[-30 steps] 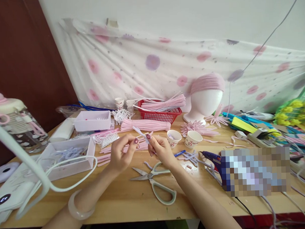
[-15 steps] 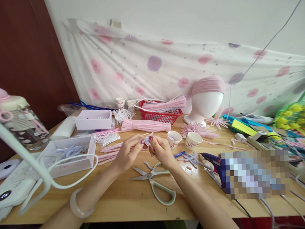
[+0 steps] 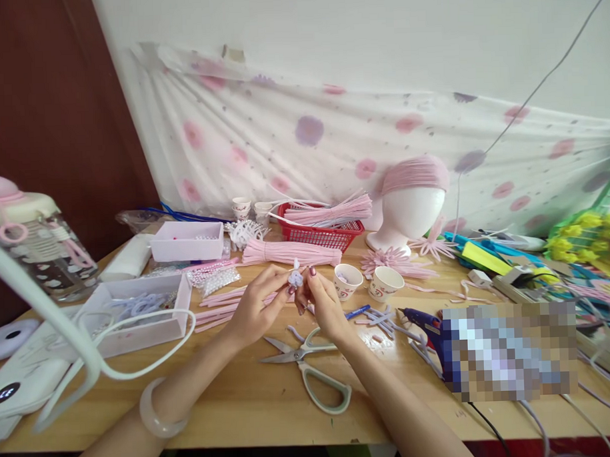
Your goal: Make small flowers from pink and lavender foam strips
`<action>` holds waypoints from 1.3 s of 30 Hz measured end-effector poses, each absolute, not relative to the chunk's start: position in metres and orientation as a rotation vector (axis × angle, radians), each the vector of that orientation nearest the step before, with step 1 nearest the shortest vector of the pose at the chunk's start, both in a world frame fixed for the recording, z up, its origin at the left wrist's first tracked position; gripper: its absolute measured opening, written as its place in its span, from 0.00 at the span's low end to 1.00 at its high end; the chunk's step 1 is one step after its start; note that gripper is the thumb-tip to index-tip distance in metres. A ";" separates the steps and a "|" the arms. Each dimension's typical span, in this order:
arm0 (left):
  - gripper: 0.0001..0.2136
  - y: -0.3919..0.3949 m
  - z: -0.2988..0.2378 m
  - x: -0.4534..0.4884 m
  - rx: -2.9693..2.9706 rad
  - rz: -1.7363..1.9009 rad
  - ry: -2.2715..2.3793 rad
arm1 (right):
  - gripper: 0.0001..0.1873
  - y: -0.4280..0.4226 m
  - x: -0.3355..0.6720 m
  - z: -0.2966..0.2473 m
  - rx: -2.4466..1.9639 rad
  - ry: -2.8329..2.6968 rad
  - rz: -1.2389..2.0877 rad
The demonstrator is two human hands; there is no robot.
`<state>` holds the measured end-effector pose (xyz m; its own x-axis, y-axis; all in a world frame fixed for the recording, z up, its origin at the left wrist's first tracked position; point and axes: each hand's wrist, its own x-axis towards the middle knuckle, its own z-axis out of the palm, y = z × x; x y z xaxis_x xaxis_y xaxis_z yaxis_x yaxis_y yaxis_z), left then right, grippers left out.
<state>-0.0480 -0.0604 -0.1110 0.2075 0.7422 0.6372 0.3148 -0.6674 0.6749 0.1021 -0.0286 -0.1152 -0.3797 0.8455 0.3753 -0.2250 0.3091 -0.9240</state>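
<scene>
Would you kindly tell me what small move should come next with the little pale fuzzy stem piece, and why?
Probably a small twist: the left hand and right hand both pinch the little pale fuzzy stem piece above the wooden table, and it is bent into a curl with a short end poking up.

Pale translucent bangle on L wrist. Dark red nail polish on L hand, R hand. Forearms bare.

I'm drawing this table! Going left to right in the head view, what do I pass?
Water bottle → white tray → left hand → fuzzy piece → right hand → paper cup → second paper cup → glue gun → yellow flowers
</scene>
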 end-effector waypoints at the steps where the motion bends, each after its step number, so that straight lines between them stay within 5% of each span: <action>1: 0.12 -0.059 -0.112 -0.048 2.084 1.447 0.983 | 0.24 -0.029 0.103 -0.115 -0.583 -1.536 1.301; 5: 0.12 -0.057 -0.114 -0.048 2.012 1.442 1.012 | 0.17 -0.030 0.104 -0.116 -0.545 -1.568 1.289; 16: 0.14 -0.063 -0.108 -0.044 1.689 1.420 1.070 | 0.17 -0.028 0.101 -0.121 -0.578 -1.649 1.246; 25: 0.16 -0.062 -0.110 -0.043 1.543 1.355 0.954 | 0.18 -0.030 0.106 -0.116 -0.687 -1.890 0.866; 39: 0.15 -0.056 -0.104 -0.050 1.367 1.390 0.853 | 0.23 -0.021 0.104 -0.118 -0.696 -1.500 1.343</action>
